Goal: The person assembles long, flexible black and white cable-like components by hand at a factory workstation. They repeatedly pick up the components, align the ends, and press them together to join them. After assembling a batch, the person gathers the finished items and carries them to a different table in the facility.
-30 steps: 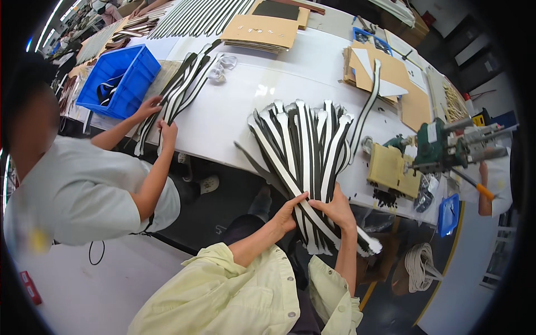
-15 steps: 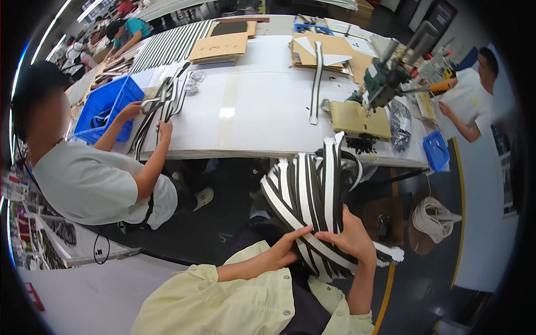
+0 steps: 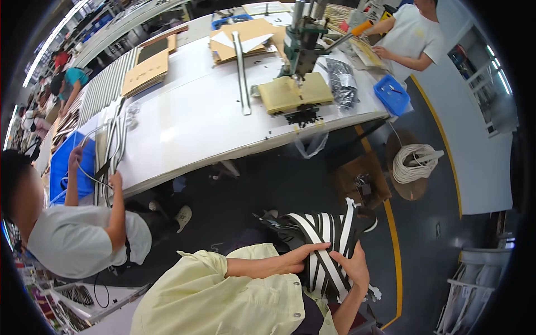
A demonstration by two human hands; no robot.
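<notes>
A thick bundle of black-and-white striped strips [image 3: 321, 229] hangs in front of my body, over the floor, its strips crossing at angles and their white ends ragged. My left hand [image 3: 301, 258] is closed on its near left side, thumb lying across the front. From the right, my right hand [image 3: 353, 267] grips the same bundle, thumb also across the strips. The undersides of both hands are hidden behind it. A single similar strip [image 3: 241, 78] lies lengthwise on the white table [image 3: 190, 120] beyond.
A green bench press [image 3: 301, 47] stands on the table behind a yellowish block [image 3: 273, 96] and black scraps [image 3: 303, 115]. At left, a co-worker [image 3: 72, 237] handles strips beside a blue crate [image 3: 70, 173]. Another person [image 3: 416, 36] works at the far right. Near the floor are a cardboard box [image 3: 363, 178] and white cord coil [image 3: 413, 163].
My view has swung to the right. The bundle has come lower and nearer to me, away from the table edge, with both hands still on it. The left co-worker's hands have moved apart.
</notes>
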